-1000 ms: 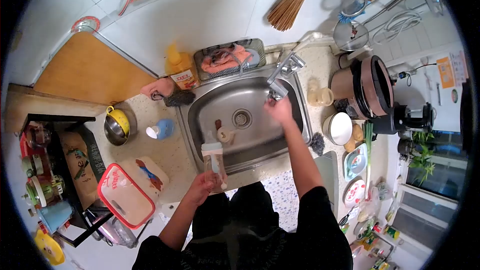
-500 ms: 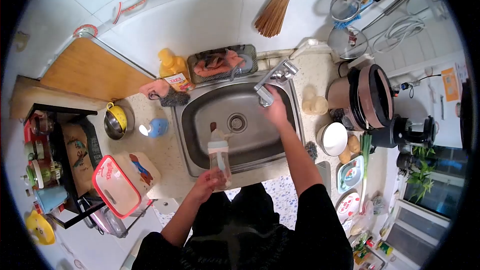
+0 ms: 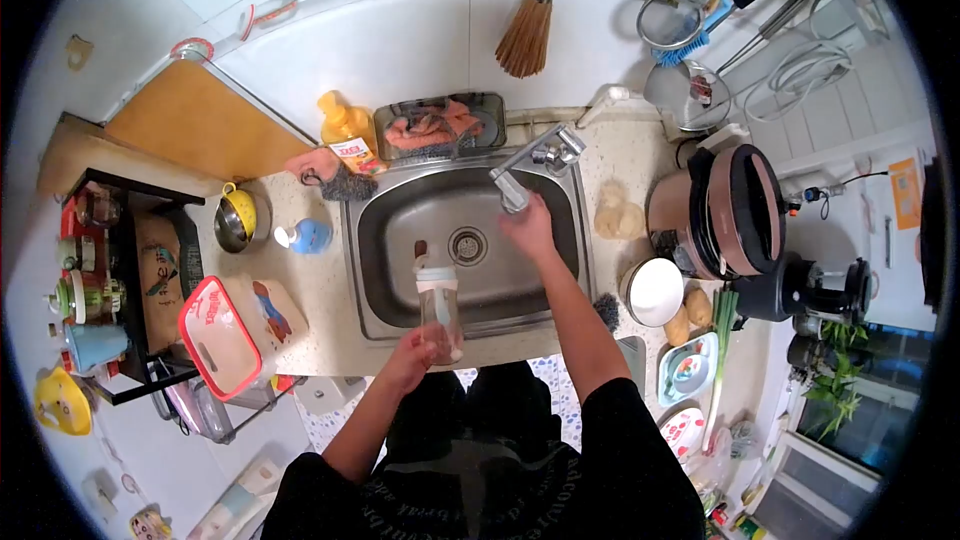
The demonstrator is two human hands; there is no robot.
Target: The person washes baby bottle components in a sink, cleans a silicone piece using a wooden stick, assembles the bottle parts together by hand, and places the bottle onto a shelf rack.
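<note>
At the rectangular steel sink [image 3: 500, 302], your left grip [image 3: 408, 358] holds a clear, pale-collared cylindrical bottle [image 3: 438, 308] low, likely for steadiness; right grip [image 3: 530, 228], closure unclear, sits by the silver metal faucet [image 3: 511, 190].

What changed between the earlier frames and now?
The faucet spout swung left, toward the middle of the sink; the right hand moved left with it. The baby bottle in the left hand shifted slightly right. No new grasp or release visible. The yellow bottle and blue bottle stayed put.
</note>
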